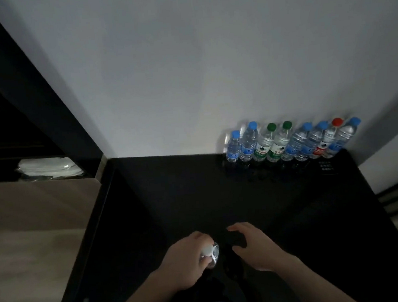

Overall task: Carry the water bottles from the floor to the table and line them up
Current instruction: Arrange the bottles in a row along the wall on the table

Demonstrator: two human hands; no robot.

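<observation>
Where the near edge of the black desk meets my body, my two hands come first in the count.

Item: my left hand, fingers curled round a clear bottle with a white cap, gripping it near the neck. The bottle is seen from above; its lower part is lost against the dark desk, so I cannot tell whether it stands on the surface or hangs just over it.

Item: my right hand, just beside the left, grasping nothing, fingers loosely bent and pointing down toward the desk, apart from the bottle.

Item: the middle of the desk, dark and matt, with a small panel of pale print near its far right corner; the print is too small to read.

Item: a row of water bottles at the far right edge of the desk, upright, touching or nearly touching, backed against the pale wall. Caps from left to right: blue, blue, green, green, blue, blue, red, blue. Another clear bottle may stand behind the leftmost two; it is too blurred to be sure.

Item: to the far left, beyond the desk, a dark shelf unit holding a stack of white folded goods above a brown panel.

Item: pale floor at lower left.
</observation>
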